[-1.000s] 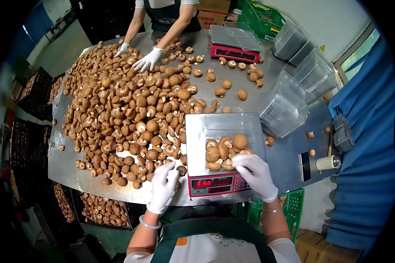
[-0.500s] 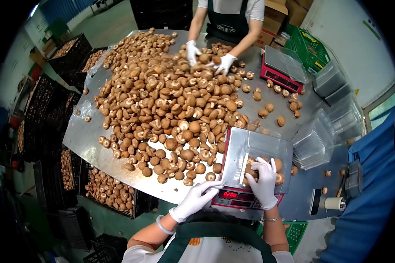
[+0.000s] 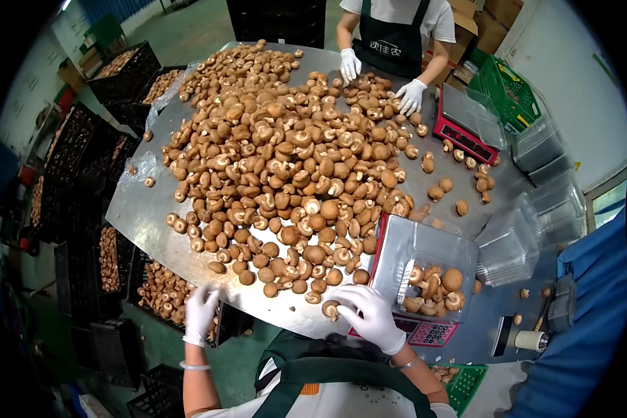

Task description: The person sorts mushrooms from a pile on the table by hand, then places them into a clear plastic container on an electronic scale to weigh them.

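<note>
Your right hand (image 3: 370,315) is at the near edge of the worktop (image 3: 139,209), gloved, fingers curled round a single mushroom (image 3: 331,308). It looks pinched between thumb and fingers, with the pale underside showing. That mushroom sits just off the front of the big mushroom pile (image 3: 285,174) and just left of the scale (image 3: 425,327).

Your left hand (image 3: 200,313) is off the worktop, hanging below its near edge over a black crate (image 3: 164,296) of mushrooms. Its fingers are loosely spread and hold nothing.

A clear tray (image 3: 425,268) sits on the scale, just right of your right hand, with a small batch of mushrooms in its near half. The scale's keypad shows under your wrist; the display is hidden.

A stack of empty clear trays (image 3: 512,240) stands right of the scale. A few loose mushrooms lie between the pile and that stack.

Across the worktop a co-worker in a dark apron has both gloved hands (image 3: 380,80) on the far edge of the pile, beside a second red scale (image 3: 467,132).
</note>
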The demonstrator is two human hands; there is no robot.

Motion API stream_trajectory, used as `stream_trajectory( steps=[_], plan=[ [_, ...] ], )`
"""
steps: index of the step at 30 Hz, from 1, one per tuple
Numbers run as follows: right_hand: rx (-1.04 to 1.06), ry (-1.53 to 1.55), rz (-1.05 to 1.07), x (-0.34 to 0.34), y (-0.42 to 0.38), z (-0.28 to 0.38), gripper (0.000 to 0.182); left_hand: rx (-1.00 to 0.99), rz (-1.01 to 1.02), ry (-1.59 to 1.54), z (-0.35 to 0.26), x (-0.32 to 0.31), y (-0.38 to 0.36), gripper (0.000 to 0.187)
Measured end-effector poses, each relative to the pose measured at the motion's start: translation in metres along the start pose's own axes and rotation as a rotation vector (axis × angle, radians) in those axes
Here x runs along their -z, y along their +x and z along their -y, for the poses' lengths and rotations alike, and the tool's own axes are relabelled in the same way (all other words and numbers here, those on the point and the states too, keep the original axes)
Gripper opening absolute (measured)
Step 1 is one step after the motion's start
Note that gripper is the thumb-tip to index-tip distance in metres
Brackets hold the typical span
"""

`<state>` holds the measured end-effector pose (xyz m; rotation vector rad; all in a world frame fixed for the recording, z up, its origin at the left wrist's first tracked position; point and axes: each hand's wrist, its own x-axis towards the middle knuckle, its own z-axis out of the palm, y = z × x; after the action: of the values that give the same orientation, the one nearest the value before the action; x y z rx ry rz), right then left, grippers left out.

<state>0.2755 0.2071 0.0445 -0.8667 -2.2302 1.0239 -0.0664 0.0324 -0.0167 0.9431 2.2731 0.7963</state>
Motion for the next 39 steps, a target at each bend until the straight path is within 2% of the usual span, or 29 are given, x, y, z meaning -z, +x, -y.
stream_trajectory(
  steps=[1,2,4,5,6,8,11,12,15,17,19,21,23,24,25,27,28,29,31,33,35,36,37,39],
  plan=[
    [-0.002,-0.005,-0.033,-0.003,0.005,-0.002,0.022,-0.098,-0.139,0.677,0.005,0.014,0.002,0.035],
    [-0.024,-0.008,-0.064,-0.007,0.014,-0.005,0.021,-0.101,-0.134,0.682,0.007,0.016,0.007,0.035],
    [-0.084,0.008,-0.145,-0.016,0.045,-0.01,0.021,-0.293,-0.273,0.307,-0.002,0.013,0.019,0.037],
    [-0.112,0.025,-0.196,-0.021,0.068,-0.014,0.021,-0.238,-0.186,0.051,-0.019,0.004,0.028,0.036],
    [-0.101,-0.023,-0.237,-0.029,0.092,-0.025,0.023,-0.293,-0.122,-0.019,-0.045,-0.005,0.034,0.036],
    [-0.099,-0.183,-0.291,-0.05,0.135,-0.053,0.027,-0.492,-0.16,0.185,-0.058,-0.031,0.048,0.033],
    [-0.178,-0.495,-0.23,-0.079,0.168,-0.088,0.037,-0.55,-0.2,0.269,-0.067,-0.042,0.064,0.029],
    [-0.237,-0.528,-0.175,-0.085,0.171,-0.098,0.04,-0.512,-0.203,0.232,-0.063,-0.041,0.066,0.028],
    [-0.217,-0.637,-0.152,-0.093,0.164,-0.119,0.037,-0.454,-0.202,0.167,-0.04,-0.034,0.069,0.028],
    [-0.246,-0.58,-0.112,-0.087,0.163,-0.114,0.034,-0.416,-0.213,0.196,-0.029,-0.033,0.065,0.022],
    [-0.236,-0.454,-0.205,-0.082,0.161,-0.118,0.03,-0.377,-0.237,0.139,-0.02,-0.032,0.059,0.014],
    [-0.266,-0.048,-0.301,-0.079,0.157,-0.122,0.029,-0.364,-0.239,0.09,-0.021,-0.036,0.053,0.009],
    [-0.615,0.764,-0.239,-0.064,0.147,-0.073,0.032,-0.518,-0.208,0.098,-0.023,-0.047,0.051,0.009],
    [-0.546,1.02,-0.219,-0.065,0.139,-0.074,0.037,-0.586,-0.195,0.093,-0.03,-0.053,0.051,0.009],
    [-0.604,1.282,-0.23,-0.067,0.134,-0.074,0.043,-0.594,-0.136,0.091,-0.035,-0.061,0.051,0.014],
    [-0.589,1.467,-0.252,-0.072,0.123,-0.072,0.047,-0.67,-0.131,0.119,-0.042,-0.073,0.053,0.019],
    [-0.602,1.443,-0.274,-0.071,0.12,-0.061,0.047,-0.67,-0.116,0.099,-0.047,-0.075,0.054,0.02],
    [-0.574,1.571,-0.233,-0.073,0.115,-0.06,0.044,-0.662,-0.104,0.062,-0.057,-0.074,0.055,0.02],
    [-0.554,1.369,-0.133,-0.073,0.097,-0.048,0.04,-0.66,-0.094,0.003,-0.07,-0.078,0.059,0.021],
    [-0.585,1.0,-0.187,-0.045,0.083,-0.003,0.031,-0.69,-0.08,-0.016,-0.081,-0.077,0.062,0.021],
    [-0.429,0.414,-0.391,-0.004,0.062,0.025,0.021,-0.704,-0.073,-0.032,-0.085,-0.08,0.067,0.021],
    [-0.259,-0.154,-0.512,0.016,0.047,0.031,0.024,-0.686,-0.048,-0.06,-0.085,-0.082,0.071,0.022],
    [-0.179,-0.334,-0.623,0.035,0.032,0.031,0.028,-0.67,-0.02,-0.087,-0.085,-0.083,0.075,0.022],
    [-0.305,-0.591,-0.717,0.057,0.001,0.026,0.034,-0.654,0.023,-0.092,-0.093,-0.085,0.088,0.023]
  ],
)
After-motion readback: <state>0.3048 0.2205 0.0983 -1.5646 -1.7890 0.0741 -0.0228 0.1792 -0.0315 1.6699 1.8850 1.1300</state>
